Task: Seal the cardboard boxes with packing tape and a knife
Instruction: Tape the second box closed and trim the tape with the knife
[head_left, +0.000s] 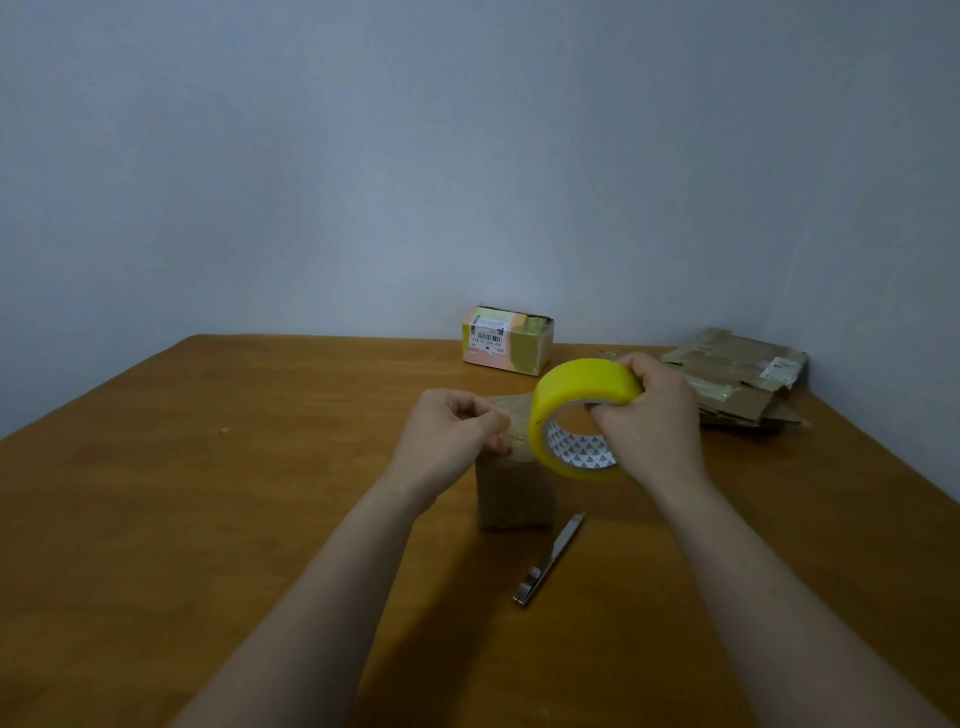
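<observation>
Yellow tape roll (582, 389), hole facing viewer, gripped by right hand (652, 415), left hand (452, 431) pinching tape end (519, 428)

Left hand (454, 431) and right hand (652, 415): bare. Left forearm (322, 587) and right forearm (753, 582): bare along the whole visible length, no sleeve reaching them.

Left hand (449, 431) pinching, right hand (657, 415) gripping, forearms outstretched.
</observation>
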